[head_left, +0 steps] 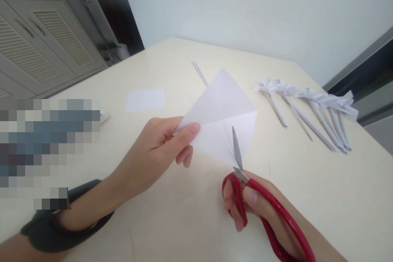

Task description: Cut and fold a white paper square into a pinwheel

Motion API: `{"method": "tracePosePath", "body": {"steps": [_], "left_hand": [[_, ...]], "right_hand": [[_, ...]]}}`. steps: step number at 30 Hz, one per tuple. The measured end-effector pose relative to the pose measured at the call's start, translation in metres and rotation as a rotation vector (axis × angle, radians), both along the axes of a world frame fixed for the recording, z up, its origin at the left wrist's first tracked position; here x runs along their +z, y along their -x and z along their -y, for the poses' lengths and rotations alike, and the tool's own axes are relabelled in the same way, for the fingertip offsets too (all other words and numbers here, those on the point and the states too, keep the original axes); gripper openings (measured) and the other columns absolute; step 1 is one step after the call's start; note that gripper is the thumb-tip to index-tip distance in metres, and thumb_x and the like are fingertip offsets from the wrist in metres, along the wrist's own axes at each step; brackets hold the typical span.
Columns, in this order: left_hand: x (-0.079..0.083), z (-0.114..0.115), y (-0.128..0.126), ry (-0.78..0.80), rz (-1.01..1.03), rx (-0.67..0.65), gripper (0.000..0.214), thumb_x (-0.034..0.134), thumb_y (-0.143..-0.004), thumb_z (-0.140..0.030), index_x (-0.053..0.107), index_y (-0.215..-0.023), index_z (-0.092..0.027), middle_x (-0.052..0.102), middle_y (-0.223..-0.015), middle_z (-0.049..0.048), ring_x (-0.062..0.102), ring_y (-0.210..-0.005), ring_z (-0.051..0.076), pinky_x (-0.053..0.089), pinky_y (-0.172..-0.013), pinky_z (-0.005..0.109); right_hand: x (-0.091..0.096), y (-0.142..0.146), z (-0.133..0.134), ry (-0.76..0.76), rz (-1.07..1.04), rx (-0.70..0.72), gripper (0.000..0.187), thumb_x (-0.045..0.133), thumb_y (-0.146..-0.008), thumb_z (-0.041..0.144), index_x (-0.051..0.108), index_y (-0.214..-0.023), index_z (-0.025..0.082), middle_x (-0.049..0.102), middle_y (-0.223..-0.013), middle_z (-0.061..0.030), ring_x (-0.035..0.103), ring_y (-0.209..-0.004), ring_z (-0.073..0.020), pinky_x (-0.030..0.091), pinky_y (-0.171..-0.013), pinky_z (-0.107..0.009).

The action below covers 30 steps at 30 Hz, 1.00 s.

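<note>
A creased white square of paper (224,94) is pinched by its left corner between the thumb and fingers of my left hand (162,143). My right hand (245,200) grips the red handles of a pair of scissors (273,200), with fingers through the loops. One metal blade lies over the lower part of the paper, and the other blade is hidden beneath it. The paper's bottom corner sits in the scissors' mouth, close to the pivot. A dark band circles my left wrist.
A row of paper flowers (307,90) with rolled paper stems lies at the right on the pale table (184,225). Thin paper rolls (200,73) lie behind the held sheet. A small white paper rectangle (145,100) rests further left. A wall borders the back.
</note>
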<state>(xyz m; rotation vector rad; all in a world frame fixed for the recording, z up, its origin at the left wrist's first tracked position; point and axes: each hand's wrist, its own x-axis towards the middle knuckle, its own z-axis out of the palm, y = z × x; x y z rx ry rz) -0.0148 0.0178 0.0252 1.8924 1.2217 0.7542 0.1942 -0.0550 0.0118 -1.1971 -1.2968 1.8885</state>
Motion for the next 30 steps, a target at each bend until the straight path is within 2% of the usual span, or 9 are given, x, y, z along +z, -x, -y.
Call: {"method": "tracePosePath", "body": {"steps": [3, 9, 18, 23, 30], "left_hand": [[-0.001, 0.0, 0.001, -0.007, 0.005, -0.003, 0.045, 0.039, -0.091, -0.038, 0.044, -0.05, -0.019, 0.051, -0.048, -0.0031, 0.048, -0.05, 0.012, 0.035, -0.055, 0.026], [0.002, 0.001, -0.001, 0.005, -0.006, -0.006, 0.043, 0.038, -0.091, -0.034, 0.044, -0.052, -0.018, 0.05, -0.049, -0.003, 0.047, -0.05, 0.011, 0.035, -0.056, 0.025], [0.007, 0.003, -0.002, -0.021, -0.036, -0.051, 0.042, 0.038, -0.091, -0.031, 0.043, -0.051, -0.018, 0.052, -0.05, -0.0028, 0.049, -0.051, 0.011, 0.037, -0.057, 0.024], [0.004, 0.002, -0.002, -0.021, -0.013, -0.058, 0.042, 0.039, -0.091, -0.031, 0.043, -0.052, -0.018, 0.052, -0.05, -0.0032, 0.048, -0.051, 0.01, 0.036, -0.056, 0.024], [-0.005, 0.001, -0.002, -0.073, 0.03, -0.069, 0.044, 0.039, -0.092, -0.033, 0.045, -0.051, -0.017, 0.052, -0.048, -0.0049, 0.048, -0.048, 0.008, 0.036, -0.053, 0.022]], "right_hand": [[-0.002, 0.0, 0.001, -0.01, 0.025, 0.006, 0.034, 0.039, -0.092, 0.047, 0.052, -0.09, 0.015, 0.051, -0.078, -0.0027, 0.046, -0.067, -0.0132, 0.035, -0.069, -0.03], [-0.015, 0.0, 0.003, -0.123, 0.031, 0.012, 0.035, 0.039, -0.091, 0.049, 0.049, -0.079, 0.018, 0.048, -0.07, 0.0001, 0.047, -0.066, -0.0129, 0.037, -0.068, -0.028], [-0.017, 0.001, 0.002, -0.093, 0.02, -0.01, 0.037, 0.038, -0.09, 0.051, 0.052, -0.083, 0.017, 0.05, -0.069, -0.0009, 0.048, -0.067, -0.0144, 0.037, -0.07, -0.03], [-0.018, 0.0, 0.004, -0.102, 0.029, -0.01, 0.038, 0.038, -0.091, 0.051, 0.053, -0.087, 0.017, 0.051, -0.072, -0.0015, 0.046, -0.064, -0.0131, 0.037, -0.069, -0.031], [-0.019, 0.001, 0.003, -0.116, 0.015, 0.003, 0.036, 0.038, -0.091, 0.05, 0.05, -0.082, 0.018, 0.049, -0.071, -0.0002, 0.047, -0.068, -0.0132, 0.036, -0.071, -0.029]]}}
